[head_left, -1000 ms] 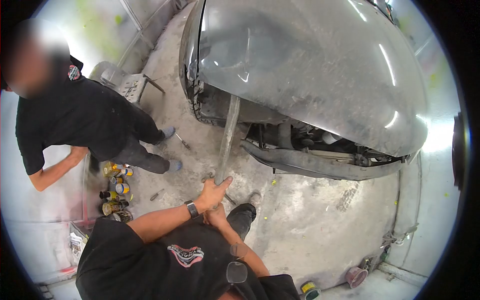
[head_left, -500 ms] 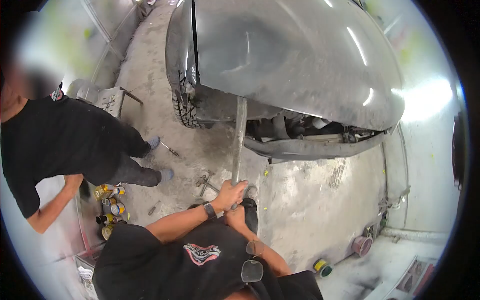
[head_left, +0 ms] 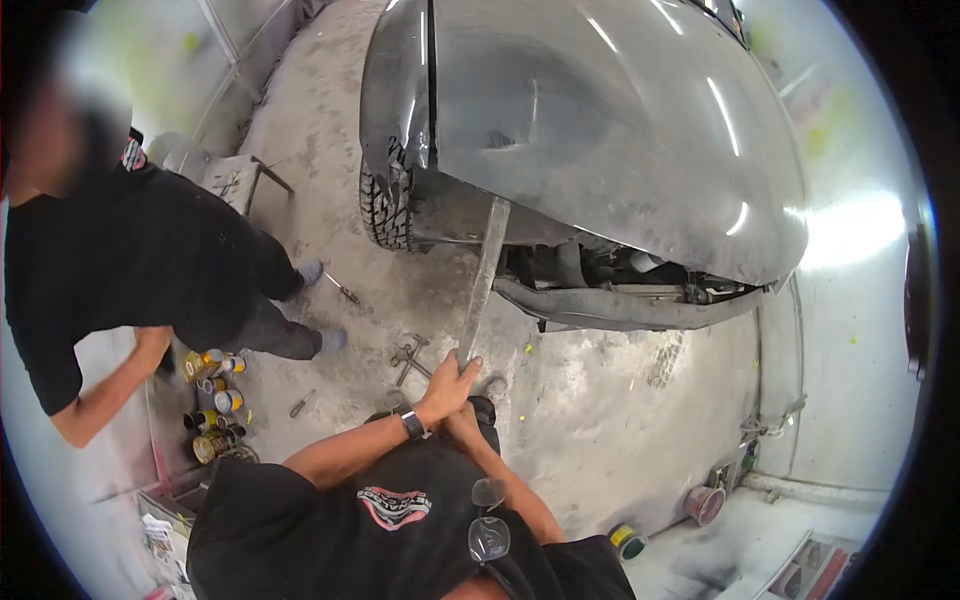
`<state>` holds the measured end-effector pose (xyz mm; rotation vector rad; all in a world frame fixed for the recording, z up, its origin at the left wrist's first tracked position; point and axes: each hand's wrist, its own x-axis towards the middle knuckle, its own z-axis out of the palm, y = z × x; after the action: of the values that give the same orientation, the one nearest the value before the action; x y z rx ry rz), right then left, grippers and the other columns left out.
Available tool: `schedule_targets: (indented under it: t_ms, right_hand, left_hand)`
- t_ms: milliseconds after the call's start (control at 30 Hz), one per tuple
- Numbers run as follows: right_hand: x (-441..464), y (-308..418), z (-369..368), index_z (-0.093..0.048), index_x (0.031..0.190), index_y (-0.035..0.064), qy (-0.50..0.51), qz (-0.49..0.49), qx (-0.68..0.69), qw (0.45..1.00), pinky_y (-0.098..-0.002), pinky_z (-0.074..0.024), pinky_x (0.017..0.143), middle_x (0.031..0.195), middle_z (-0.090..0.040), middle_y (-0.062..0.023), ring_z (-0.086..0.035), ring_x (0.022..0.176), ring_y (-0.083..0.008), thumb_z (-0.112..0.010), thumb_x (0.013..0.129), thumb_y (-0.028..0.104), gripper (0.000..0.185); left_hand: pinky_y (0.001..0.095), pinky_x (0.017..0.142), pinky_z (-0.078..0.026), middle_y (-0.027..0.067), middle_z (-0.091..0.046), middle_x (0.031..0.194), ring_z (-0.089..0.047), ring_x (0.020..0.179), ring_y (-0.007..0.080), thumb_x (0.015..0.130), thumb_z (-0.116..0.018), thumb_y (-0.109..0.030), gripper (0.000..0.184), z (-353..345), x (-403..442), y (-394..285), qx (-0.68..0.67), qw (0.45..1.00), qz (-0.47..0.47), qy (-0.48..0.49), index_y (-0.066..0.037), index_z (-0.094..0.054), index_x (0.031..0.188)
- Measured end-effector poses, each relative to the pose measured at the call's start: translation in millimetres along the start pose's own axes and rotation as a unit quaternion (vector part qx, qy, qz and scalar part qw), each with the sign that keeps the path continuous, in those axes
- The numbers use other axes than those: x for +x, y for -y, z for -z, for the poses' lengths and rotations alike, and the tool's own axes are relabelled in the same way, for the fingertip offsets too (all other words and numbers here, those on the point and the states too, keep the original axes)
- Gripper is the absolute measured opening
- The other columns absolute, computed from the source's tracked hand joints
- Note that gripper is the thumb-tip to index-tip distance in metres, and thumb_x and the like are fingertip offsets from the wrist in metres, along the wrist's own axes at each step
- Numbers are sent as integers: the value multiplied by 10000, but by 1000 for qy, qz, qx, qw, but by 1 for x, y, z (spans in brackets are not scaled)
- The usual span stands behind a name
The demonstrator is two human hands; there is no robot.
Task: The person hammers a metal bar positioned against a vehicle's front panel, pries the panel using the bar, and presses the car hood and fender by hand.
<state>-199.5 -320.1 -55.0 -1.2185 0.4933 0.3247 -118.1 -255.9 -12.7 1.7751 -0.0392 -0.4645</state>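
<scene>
A long grey metal bar (head_left: pixel 484 280) slants up from my hands to the front edge of the car's hood (head_left: pixel 620 130). Its far end meets that edge; how it bears on the underside is hidden. My left hand (head_left: pixel 446 390), with a watch on the wrist, is closed around the bar's lower part, thumb lying along it. Just below, my right hand (head_left: pixel 463 424) is closed at the bar's near end, mostly behind the left hand. Below the hood, the open front shows inner parts above a dark bumper piece (head_left: pixel 640 308).
At left stands another person (head_left: pixel 150 270) in black. Several paint cans (head_left: pixel 228 400) sit near them. A cross-shaped metal tool (head_left: pixel 410 358) and a screwdriver-like tool (head_left: pixel 343 288) lie on the floor. The front tire (head_left: pixel 386 208) is beside the bar; buckets (head_left: pixel 704 505) stand at right.
The bar's lower end and both hands have shifted slightly left, and the bar leans more. My left thumb now lies along it. The view has moved a little; both hands keep hold.
</scene>
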Motion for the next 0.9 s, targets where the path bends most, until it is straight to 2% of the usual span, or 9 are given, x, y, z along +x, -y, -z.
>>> schedule_targets:
  t_ms: [67,167,267,333,400,500,600,733,900]
  right_hand:
    - [2,-31,15,-623,787,-22,-118,78,-102,985,-348,-433,450,593,-605,-79,-589,500,-174,-665,904,268,315]
    - [4,-28,38,-660,755,-65,-173,42,-172,969,-371,-461,499,616,-642,-117,-620,534,-191,-704,872,377,460]
    - [-3,-3,46,-535,626,92,-165,-75,-147,972,-308,-361,415,540,-535,-18,-477,431,-118,-730,888,343,412]
    - [-9,12,50,-519,611,102,-163,-62,-159,972,-306,-335,410,516,-504,-3,-441,418,-103,-740,883,361,436]
    - [-8,3,63,-510,603,109,-168,-46,-175,969,-306,-312,406,503,-481,9,-414,412,-95,-745,879,375,450]
    - [-5,-10,85,-505,606,111,-140,27,-200,969,-300,-285,419,522,-469,27,-402,440,-79,-746,878,387,456]
    - [-5,-8,105,-595,1030,-113,-101,-105,-283,948,-451,-502,734,974,-648,-278,-653,905,-334,-695,792,594,753]
    - [5,-54,122,-598,689,57,-178,47,-253,950,-307,-354,465,599,-556,2,-479,516,-88,-745,885,367,395]
    - [-33,-5,107,-603,706,23,-160,-69,-209,962,-314,-384,475,611,-578,-19,-501,524,-103,-760,870,374,417]
  left_hand:
    - [385,672,-466,129,-633,822,-601,752,211,978,-573,-411,467,-7,3,9,9,998,33,52,27,-523,1131]
    - [377,759,-494,163,-654,987,-622,920,236,1001,-487,-507,596,-11,18,-4,-13,992,26,121,50,-494,1213]
    - [397,925,-472,220,-583,1236,-574,1118,242,979,-393,-652,818,1,60,-23,-214,976,1,46,81,-444,1340]
    - [425,1068,-384,247,-432,1441,-470,1291,284,924,-320,-768,1005,23,89,-83,-333,941,44,35,83,-324,1460]
    - [475,1208,-151,240,-149,1611,-190,1483,368,890,-309,-805,1077,45,129,-112,-424,902,16,80,24,-115,1550]
    - [461,1215,-105,210,-164,1610,-139,1496,349,878,-349,-802,1083,58,173,-151,-594,799,-15,86,15,-118,1550]
    - [441,1218,-81,186,-206,1596,-119,1501,328,874,-360,-796,1062,61,192,-169,-645,759,-30,86,9,-163,1537]
    - [446,1216,-84,175,-260,1566,-160,1488,317,867,-357,-801,1072,58,205,-166,-635,768,-25,75,21,-164,1529]
    - [452,1218,-18,154,-138,1625,-72,1517,295,840,-336,-835,1125,61,204,-163,-631,771,-14,82,-13,-70,1560]
